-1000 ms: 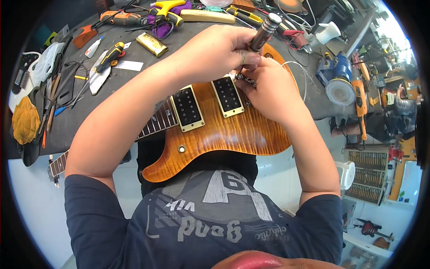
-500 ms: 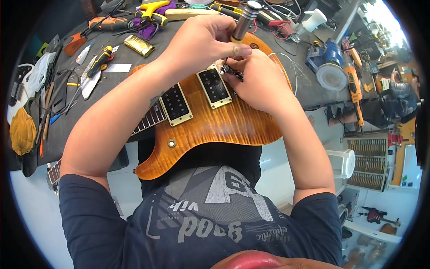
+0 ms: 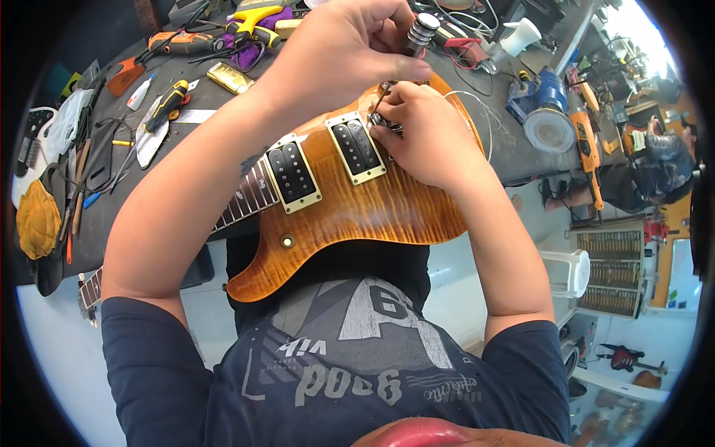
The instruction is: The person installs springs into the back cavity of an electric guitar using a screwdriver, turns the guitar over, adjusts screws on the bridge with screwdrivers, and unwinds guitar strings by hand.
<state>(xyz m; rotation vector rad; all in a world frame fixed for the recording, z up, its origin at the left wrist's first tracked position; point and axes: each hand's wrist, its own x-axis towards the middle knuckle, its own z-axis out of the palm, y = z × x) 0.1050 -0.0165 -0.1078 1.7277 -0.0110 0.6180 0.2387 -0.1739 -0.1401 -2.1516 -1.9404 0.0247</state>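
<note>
A screwdriver [image 3: 423,31] with a silver, ribbed end cap is gripped in my left hand [image 3: 365,45], above the guitar. Its thin shaft runs down toward the metal bridge [image 3: 390,127]. Fingers bent together, my right hand [image 3: 432,134] rests at the bridge beside the lower end of the shaft; whatever lies between its fingertips is hidden. The amber flame-top electric guitar [image 3: 350,216] lies face up across the bench edge and my lap. Two black pickups with cream frames, the neck pickup [image 3: 293,173] and the bridge pickup [image 3: 356,147], show between my arms.
On the dark bench [image 3: 216,167] lie a yellow-black handled tool [image 3: 167,104], a gold box [image 3: 229,77] and an orange-black tool [image 3: 179,42]. A blue machine [image 3: 551,93] stands at right, near an orange power tool [image 3: 588,153]. Another person [image 3: 659,167] is at far right.
My left hand has risen, and the screwdriver handle has shifted slightly right. The guitar has tilted or shifted a little; my right hand stays at the bridge.
</note>
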